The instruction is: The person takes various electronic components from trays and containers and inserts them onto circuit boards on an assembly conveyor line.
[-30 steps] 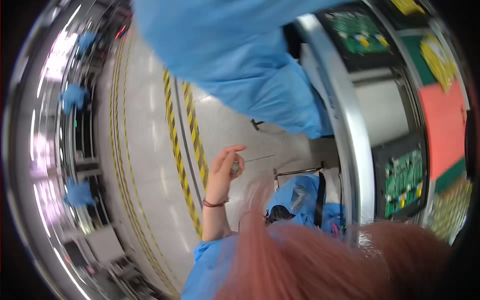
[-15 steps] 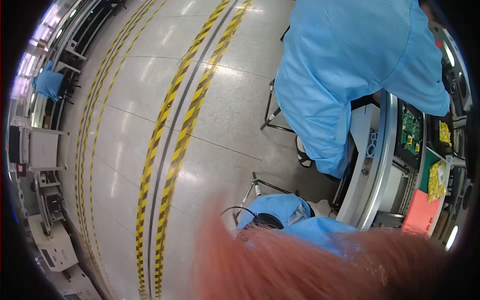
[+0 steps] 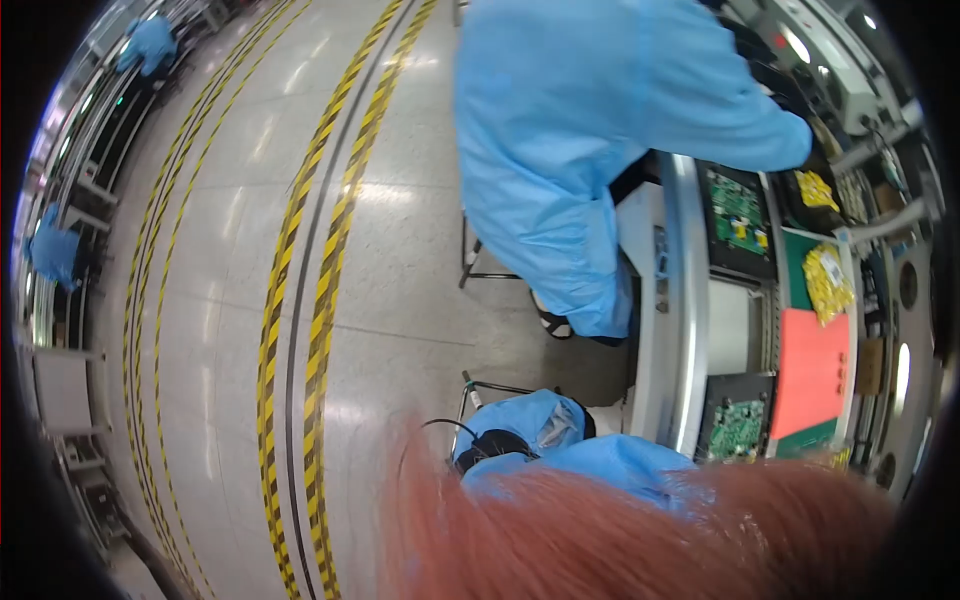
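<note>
Neither of my hands shows; reddish hair (image 3: 640, 530) covers the bottom of the head view. Just above it is blue cloth (image 3: 600, 465) of a garment, with a black rounded object (image 3: 500, 447) and a thin dark cable. To the right, a green circuit board (image 3: 738, 432) in a black tray lies on the bench line. Farther up sits another circuit board (image 3: 735, 215) with yellow parts. Beside the line are a pink-red sheet (image 3: 812, 370) and a clear bag of yellow parts (image 3: 826, 285).
A co-worker in a blue smock (image 3: 570, 130) leans over the bench, an arm reaching right; that person's hand is hidden. A metal rail (image 3: 688, 330) edges the line. Yellow-black floor tape (image 3: 335, 230) runs along the left. More people in blue (image 3: 55, 250) are at far-left benches.
The view has swung right, so the co-worker and bench appear farther left. The lower circuit board and more of the pink-red sheet have come into sight.
</note>
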The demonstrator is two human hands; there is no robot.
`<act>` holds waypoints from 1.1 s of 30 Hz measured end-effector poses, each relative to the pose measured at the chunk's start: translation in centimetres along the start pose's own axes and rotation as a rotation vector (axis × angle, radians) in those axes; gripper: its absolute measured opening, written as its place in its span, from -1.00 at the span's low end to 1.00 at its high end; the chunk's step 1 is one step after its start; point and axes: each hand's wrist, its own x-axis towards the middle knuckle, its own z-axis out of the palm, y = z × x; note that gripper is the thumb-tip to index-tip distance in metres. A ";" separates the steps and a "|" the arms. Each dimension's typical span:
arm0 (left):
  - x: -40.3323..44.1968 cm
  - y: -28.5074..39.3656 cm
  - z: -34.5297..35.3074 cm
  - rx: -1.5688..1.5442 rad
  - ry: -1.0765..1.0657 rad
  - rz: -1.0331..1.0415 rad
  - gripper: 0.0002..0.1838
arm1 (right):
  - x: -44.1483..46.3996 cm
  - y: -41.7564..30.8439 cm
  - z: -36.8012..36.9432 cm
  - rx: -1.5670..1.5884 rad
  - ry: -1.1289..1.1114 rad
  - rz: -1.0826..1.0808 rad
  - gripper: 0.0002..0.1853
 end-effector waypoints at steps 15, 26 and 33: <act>0.1 -6.0 -26.2 0.105 -0.475 -1.204 -0.70 | -11.0 -23.5 -7.7 1.316 0.726 0.065 -0.84; -1.7 -15.1 -22.8 0.402 -0.989 -1.131 -0.75 | -11.0 -21.7 -7.3 1.624 0.760 0.345 -0.79; -1.6 -13.3 -20.1 0.550 -1.370 -0.786 -0.70 | -11.1 -22.0 -7.7 1.349 0.709 0.400 -0.78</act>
